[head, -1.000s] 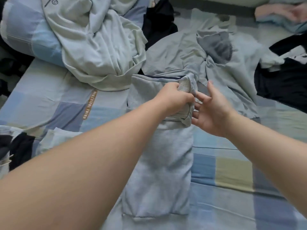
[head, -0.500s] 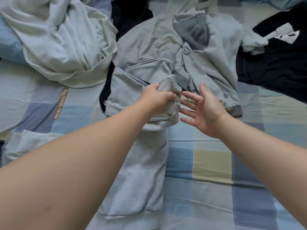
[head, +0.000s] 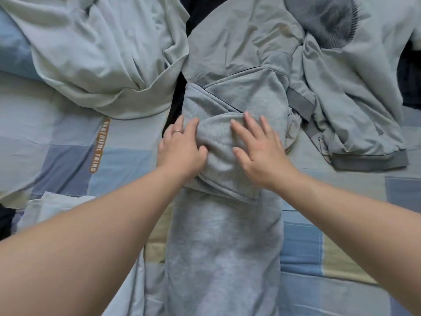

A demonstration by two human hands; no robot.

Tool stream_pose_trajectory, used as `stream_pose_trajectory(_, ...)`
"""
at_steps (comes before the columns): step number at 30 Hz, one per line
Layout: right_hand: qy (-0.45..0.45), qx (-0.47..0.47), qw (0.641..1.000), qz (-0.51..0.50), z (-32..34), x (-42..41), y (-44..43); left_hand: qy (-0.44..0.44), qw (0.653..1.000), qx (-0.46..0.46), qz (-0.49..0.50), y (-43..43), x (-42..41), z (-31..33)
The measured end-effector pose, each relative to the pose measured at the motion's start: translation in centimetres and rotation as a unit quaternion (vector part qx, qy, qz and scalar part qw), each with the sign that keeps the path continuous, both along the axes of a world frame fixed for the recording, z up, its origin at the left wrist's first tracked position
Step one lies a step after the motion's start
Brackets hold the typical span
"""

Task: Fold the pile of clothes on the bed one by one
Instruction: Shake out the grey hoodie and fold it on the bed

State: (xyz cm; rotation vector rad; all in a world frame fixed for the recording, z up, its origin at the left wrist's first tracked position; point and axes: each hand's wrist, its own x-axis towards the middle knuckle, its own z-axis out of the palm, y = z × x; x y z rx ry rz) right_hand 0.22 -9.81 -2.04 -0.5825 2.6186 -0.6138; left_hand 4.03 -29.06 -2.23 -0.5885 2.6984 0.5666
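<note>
1. Midway across the bed, the left hand (head: pixel 182 149) and right hand (head: pixel 259 151) are pressing flat, fingers spread, slightly apart, on the grey garment's (head: pixel 224 242) folded-over end.
2. That garment, possibly sweatpants, is lying lengthwise on the checked bedspread (head: pixel 75 160).
3. A pale green top (head: pixel 102 53) and a grey jacket (head: pixel 341 87) are lying crumpled beyond.

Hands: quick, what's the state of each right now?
Left hand: open, pressing flat on the grey garment.
Right hand: open, fingers spread, pressing on the same garment.

A blue-and-beige checked bedsheet (head: pixel 303 245) carries a narrow orange lettered label strip (head: pixel 99 145); a pale blue pillow (head: pixel 11 51) lies upper left.
</note>
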Motion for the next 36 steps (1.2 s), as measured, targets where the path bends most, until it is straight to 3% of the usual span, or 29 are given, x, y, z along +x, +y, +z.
stream_pose_trajectory(5,0.045,0.190,0.980,0.043,-7.7,-1.9,-0.8,0.084,0.985,-0.054,-0.137,-0.2,-1.8,-5.0)
stream_pose_trajectory(7,0.068,0.220,0.972,0.048,-10.4,-2.5,0.4,0.089,0.976,-0.053,-0.192,0.2,-2.5,-7.4)
stream_pose_trajectory(10,0.126,0.204,0.970,0.038,-13.4,-2.5,0.9,0.073,0.975,-0.074,-0.196,0.3,-2.4,-11.1)
stream_pose_trajectory(14,0.165,0.164,0.972,0.036,-15.4,-2.8,0.9,0.129,0.967,-0.090,-0.198,-0.1,-2.7,-14.0)
stream_pose_trajectory(36,0.168,0.152,0.974,0.019,-14.9,-2.8,1.1,0.155,0.965,-0.106,-0.182,0.1,-2.3,-14.2)
